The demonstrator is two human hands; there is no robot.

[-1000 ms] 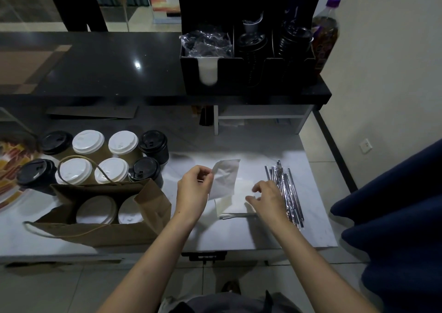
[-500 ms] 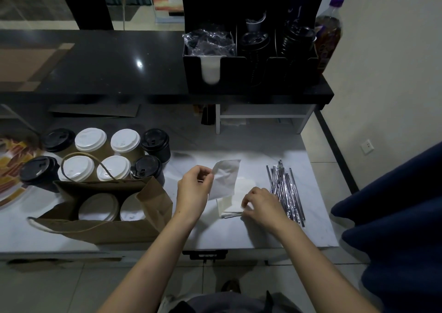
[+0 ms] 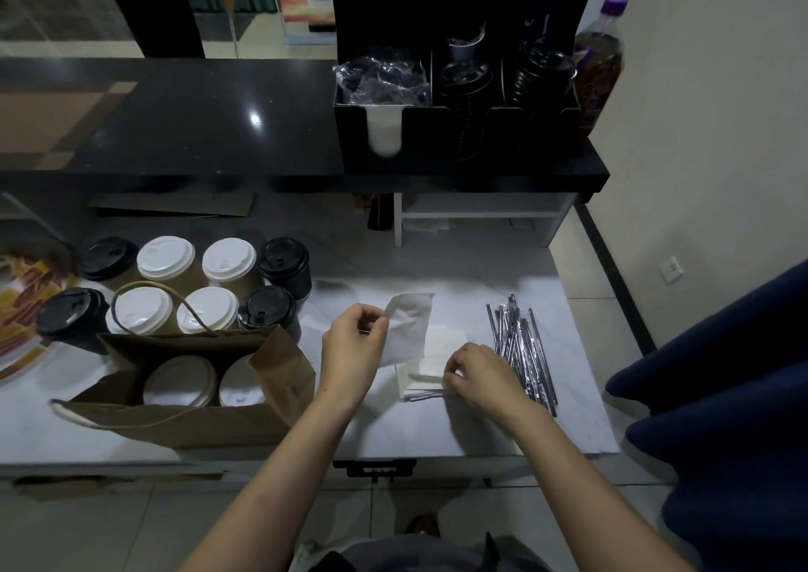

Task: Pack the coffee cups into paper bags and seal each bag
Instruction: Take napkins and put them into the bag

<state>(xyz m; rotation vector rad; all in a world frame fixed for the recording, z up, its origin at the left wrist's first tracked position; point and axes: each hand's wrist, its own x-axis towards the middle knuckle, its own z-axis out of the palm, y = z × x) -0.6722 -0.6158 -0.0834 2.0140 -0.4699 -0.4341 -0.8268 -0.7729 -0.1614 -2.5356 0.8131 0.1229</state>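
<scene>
White marble table (image 3: 437, 431) with eight lidded coffee cups (image 3: 229, 261), a brown paper bag (image 3: 175, 423), napkins (image 3: 439, 344), wrapped straws (image 3: 524, 353)

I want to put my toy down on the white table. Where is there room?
Bare tabletop lies along the near edge between the paper bag and the wrapped straws. Another patch sits behind the napkins, right of the black-lidded cups. The left side is crowded with cups and the bag.
</scene>
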